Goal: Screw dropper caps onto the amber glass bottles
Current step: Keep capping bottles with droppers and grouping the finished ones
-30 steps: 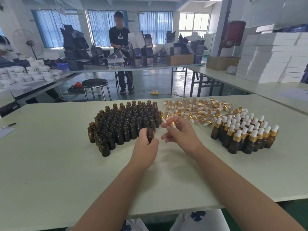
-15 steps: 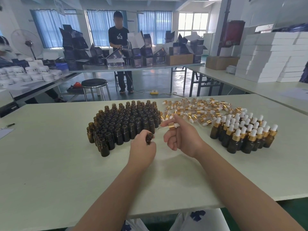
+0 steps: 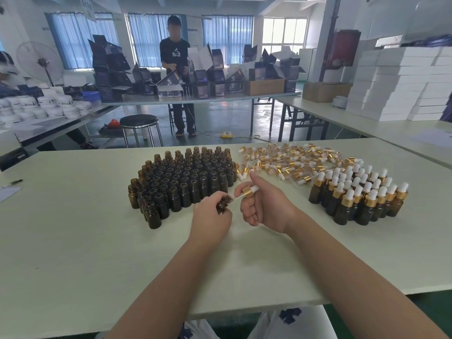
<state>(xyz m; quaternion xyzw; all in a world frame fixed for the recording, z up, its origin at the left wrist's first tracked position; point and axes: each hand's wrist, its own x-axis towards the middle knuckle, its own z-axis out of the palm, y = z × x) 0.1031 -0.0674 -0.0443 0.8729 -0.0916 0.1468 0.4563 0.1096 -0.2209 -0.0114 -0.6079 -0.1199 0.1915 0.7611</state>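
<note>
My left hand grips a small open amber bottle, tilted with its mouth toward the right. My right hand pinches a dropper cap with a gold collar and white bulb; its glass tube points left, and the tip is at the bottle's mouth. Behind my left hand stands a dense block of uncapped amber bottles. A loose pile of dropper caps lies beyond my right hand. Capped bottles stand grouped at the right.
The white table holds a pen and paper at its far left edge. Beyond it are a stool, a person at a table of dark boxes, and stacked white boxes at right.
My right hand turned the dropper cap sideways and brought it down toward the bottle. My left hand tilted the bottle, and the tube tip now meets its mouth.
</note>
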